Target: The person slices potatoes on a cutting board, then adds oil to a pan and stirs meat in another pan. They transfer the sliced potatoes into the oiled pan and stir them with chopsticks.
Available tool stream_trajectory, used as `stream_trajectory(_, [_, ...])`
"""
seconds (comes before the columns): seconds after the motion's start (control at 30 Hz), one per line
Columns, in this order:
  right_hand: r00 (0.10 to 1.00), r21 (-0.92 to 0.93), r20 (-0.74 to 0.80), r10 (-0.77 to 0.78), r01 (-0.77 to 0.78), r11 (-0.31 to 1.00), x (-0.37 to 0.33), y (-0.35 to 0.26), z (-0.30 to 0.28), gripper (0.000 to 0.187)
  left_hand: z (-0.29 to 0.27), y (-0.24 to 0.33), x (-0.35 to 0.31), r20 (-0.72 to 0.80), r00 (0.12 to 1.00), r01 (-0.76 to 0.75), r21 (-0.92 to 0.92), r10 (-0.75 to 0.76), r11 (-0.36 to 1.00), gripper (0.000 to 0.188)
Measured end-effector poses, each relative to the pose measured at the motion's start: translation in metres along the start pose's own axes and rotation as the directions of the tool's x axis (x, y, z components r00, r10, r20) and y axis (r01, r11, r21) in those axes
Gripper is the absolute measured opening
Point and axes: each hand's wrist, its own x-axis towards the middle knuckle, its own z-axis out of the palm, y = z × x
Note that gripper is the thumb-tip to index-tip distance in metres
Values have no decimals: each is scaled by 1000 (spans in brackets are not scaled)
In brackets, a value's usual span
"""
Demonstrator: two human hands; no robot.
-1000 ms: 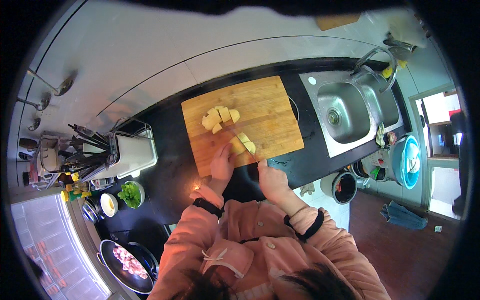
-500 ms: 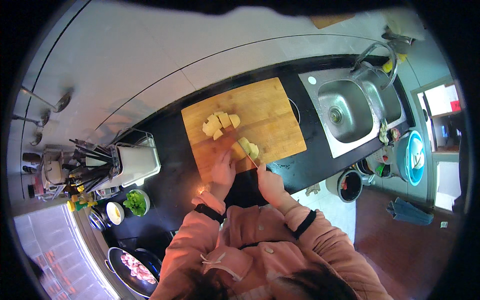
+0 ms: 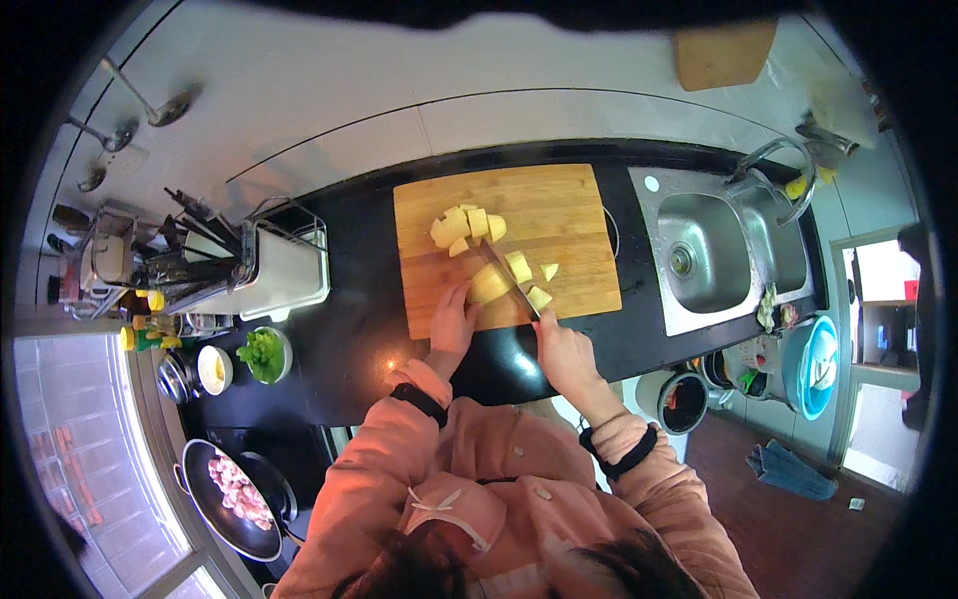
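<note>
gripping a knife [image 3: 508, 275], right hand [image 3: 566, 356] clenched; left hand [image 3: 454, 321] half-curled, touching potato [image 3: 489, 285].

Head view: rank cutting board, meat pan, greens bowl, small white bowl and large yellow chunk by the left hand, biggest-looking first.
1. Cutting board
2. Meat pan
3. Greens bowl
4. Small white bowl and large yellow chunk: too alike to rank.
</note>
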Motion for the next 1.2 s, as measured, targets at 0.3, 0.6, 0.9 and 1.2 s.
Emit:
stream_trajectory(0.3, [998, -61, 57, 19, -15, 998, -9, -10, 2, 18, 5, -9, -2, 6, 1000, -12, -1, 12, 1000, 34])
stream_trajectory(0.6, [993, -49, 115, -14, 20, 999, -1, -10, -5, 10, 6, -10, 4, 35, 999, -15, -9, 15, 1000, 30])
stream_trajectory(0.9, [994, -37, 112, 4, 0, 999, -5, -8, 3, 20, 3, -4, 6, 29, 1000, 4, -73, -2, 997, 28])
stream_trajectory(1.2, [991, -33, 131, 0, 5, 999, -3, -12, -3, 6, -2, 0, 9, 48, 999, 19, -48, -16, 999, 29])
